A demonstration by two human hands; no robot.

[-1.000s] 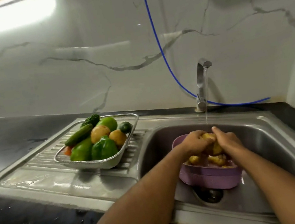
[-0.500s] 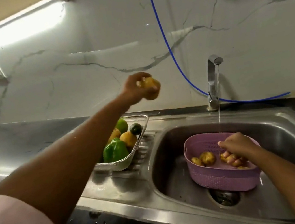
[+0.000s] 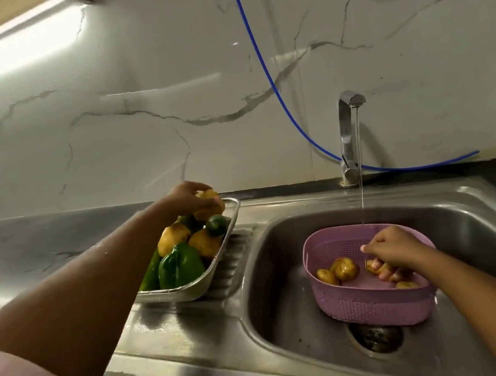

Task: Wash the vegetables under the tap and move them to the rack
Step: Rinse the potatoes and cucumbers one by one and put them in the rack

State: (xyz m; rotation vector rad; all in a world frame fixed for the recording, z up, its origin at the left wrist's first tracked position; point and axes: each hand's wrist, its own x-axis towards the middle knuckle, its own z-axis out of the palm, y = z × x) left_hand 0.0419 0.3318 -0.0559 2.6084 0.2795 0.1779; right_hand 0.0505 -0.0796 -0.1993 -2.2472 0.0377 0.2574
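Observation:
My left hand [image 3: 189, 196] grips a yellow potato [image 3: 209, 206] at the far end of the metal rack [image 3: 232, 218], low over the vegetables there. The rack holds two more potatoes [image 3: 173, 237], a green pepper [image 3: 179, 266] and other green vegetables. My right hand [image 3: 391, 252] reaches into the purple basket [image 3: 371, 304] in the sink and curls its fingers around a small potato [image 3: 374, 266]. Other potatoes [image 3: 344, 269] lie in the basket. The tap [image 3: 349, 135] runs a thin stream onto the basket's far rim.
The steel sink [image 3: 289, 309] has an open drain [image 3: 376, 338] under the basket. The rack rests on the ribbed drainboard [image 3: 229, 270]. A blue hose [image 3: 260, 55] hangs down the marble wall behind the tap. Dark counter [image 3: 25, 247] lies to the left.
My left hand carried the potato from the basket up and left, then lowered it to the rack. My right hand dropped into the basket and took hold of another potato.

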